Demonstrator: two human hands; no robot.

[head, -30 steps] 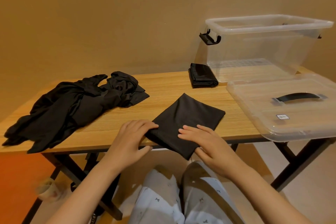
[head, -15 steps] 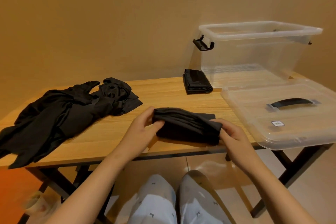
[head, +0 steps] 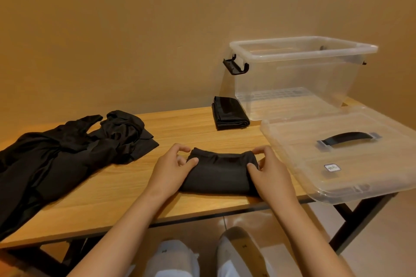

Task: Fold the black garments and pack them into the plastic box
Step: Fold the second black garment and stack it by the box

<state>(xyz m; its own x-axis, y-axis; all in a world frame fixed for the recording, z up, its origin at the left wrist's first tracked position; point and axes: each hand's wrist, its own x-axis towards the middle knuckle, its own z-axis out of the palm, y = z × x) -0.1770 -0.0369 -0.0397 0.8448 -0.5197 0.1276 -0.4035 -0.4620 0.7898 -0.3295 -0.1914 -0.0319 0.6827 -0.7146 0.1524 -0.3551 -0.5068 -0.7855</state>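
Note:
A small folded black garment (head: 221, 172) lies on the wooden table (head: 117, 191) near its front edge. My left hand (head: 171, 170) pinches its left end between thumb and fingers, and my right hand (head: 269, 172) pinches its right end the same way. A second folded black garment (head: 229, 116) sits further back, just left of the clear plastic box (head: 299, 74), which stands open at the back right with nothing visible inside. A heap of unfolded black garments (head: 65, 153) covers the table's left part.
The box's clear lid (head: 337, 155) with a black handle lies on the table's right end and overhangs the front edge. A tan wall rises right behind the table. My knees show below the table's front edge.
The flat diamond-shaped garment was folded over into a narrow bundle. Both hands went from pressing on it to pinching its ends, and it now rests on the table again.

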